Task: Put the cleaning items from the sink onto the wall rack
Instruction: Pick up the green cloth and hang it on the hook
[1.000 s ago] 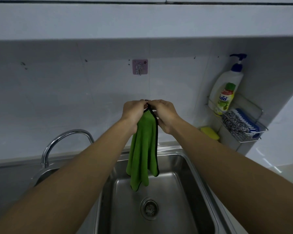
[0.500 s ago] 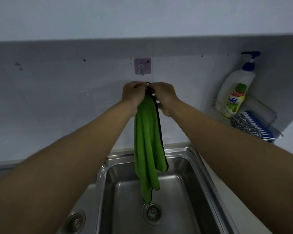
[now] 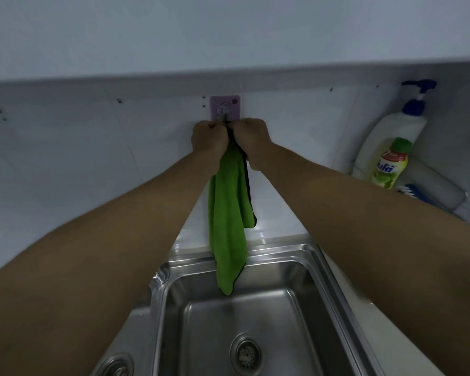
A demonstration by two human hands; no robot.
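Both hands raised to the wall, side by side, knuckles nearly touching. Left hand (image 3: 209,137) closed into a fist on the top of the green cloth (image 3: 226,213); right hand (image 3: 251,137) likewise curled tight, pinching the cloth's dark-edged upper corner. Fingertips of both sit right at the lower edge of the small purple adhesive hook (image 3: 225,108) stuck to the white tile wall; whether the cloth's loop is over the hook itself cannot be made out, the fingers hide it. Cloth hangs straight down from the two hands in long folds, black trim along its right side, lower tip dangling over the back rim of the steel sink (image 3: 326,270) and just above the basin. Drain strainer (image 3: 245,354) visible at the basin floor. To the right, well apart from the hands, a wire wall rack (image 3: 456,198) carries a white pump bottle (image 3: 391,137), a smaller green-capped bottle (image 3: 390,164) leaning against it, and a blue-bristled brush (image 3: 411,191) partly hidden by the right forearm.
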